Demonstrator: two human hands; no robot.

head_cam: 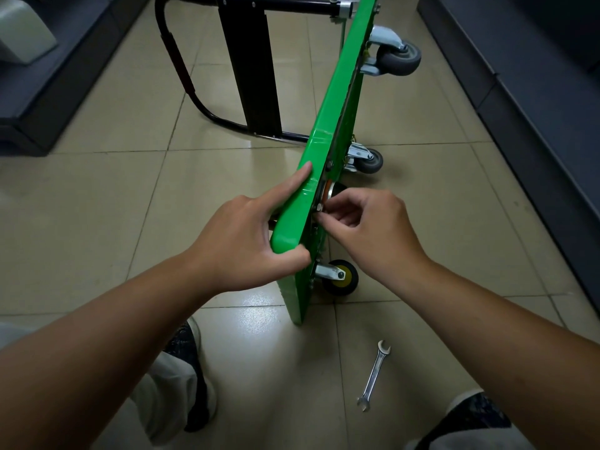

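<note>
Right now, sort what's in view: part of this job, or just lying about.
In the job: green trolley deck, left hand gripping its edge, right hand pinching a nut.
Lying about: double open-ended spanner on the floor, white object.

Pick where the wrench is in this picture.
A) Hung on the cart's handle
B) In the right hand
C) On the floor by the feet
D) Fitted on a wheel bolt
C: the wrench lies flat on the floor, touched by neither hand. The right hand pinches a nut under the cart, and the left hand grips its green edge.
</note>
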